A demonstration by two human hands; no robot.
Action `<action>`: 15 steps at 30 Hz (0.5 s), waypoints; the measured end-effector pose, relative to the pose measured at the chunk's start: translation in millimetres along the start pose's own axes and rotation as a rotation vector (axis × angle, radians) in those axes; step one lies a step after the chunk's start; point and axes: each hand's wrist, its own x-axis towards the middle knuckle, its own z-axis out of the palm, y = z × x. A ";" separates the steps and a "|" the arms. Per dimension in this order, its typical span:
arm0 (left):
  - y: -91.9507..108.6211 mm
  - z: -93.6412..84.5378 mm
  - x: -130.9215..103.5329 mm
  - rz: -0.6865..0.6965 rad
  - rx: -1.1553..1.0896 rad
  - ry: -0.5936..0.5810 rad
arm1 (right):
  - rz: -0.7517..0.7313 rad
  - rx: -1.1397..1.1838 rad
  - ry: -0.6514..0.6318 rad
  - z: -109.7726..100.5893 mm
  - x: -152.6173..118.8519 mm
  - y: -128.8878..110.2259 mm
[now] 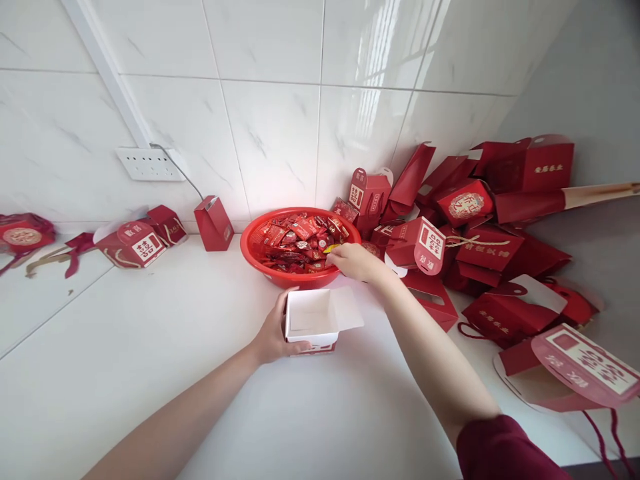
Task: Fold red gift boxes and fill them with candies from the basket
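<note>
My left hand (pixel 283 330) grips the side of a small gift box (pixel 311 327), red outside and white inside. The box's lid flap (pixel 350 310) stands open to the right, and its inside shows bare white. Behind it sits a red plastic basket (pixel 255 250) heaped with red-wrapped candies (pixel 303 230). Over the basket's right front rim, my right hand (pixel 353 260) reaches in with its fingers pinched together. At the fingertips is a yellow-wrapped candy (pixel 331 248); the rest of the grip is hidden behind the hand.
Many red gift boxes (pixel 487 247) pile up on the right, some with cord handles. An open box (pixel 565 373) lies near the right front. Along the wall at left stand more red boxes (pixel 135 245) and one narrow box (pixel 214 223), below a power socket strip (pixel 150 165).
</note>
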 end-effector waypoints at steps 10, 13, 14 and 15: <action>-6.8 -8.0 1.5 0.008 0.013 -0.027 | -0.010 0.095 -0.077 49.3 80.7 8.4; -5.4 -8.1 2.4 0.003 0.004 -0.028 | -0.075 0.252 -0.037 47.0 84.1 18.5; -4.7 -7.7 2.3 -0.008 -0.003 -0.025 | -0.095 0.313 -0.012 45.0 82.8 22.2; -4.1 -7.2 2.0 -0.022 -0.010 -0.022 | -0.110 0.376 0.018 42.8 80.7 25.8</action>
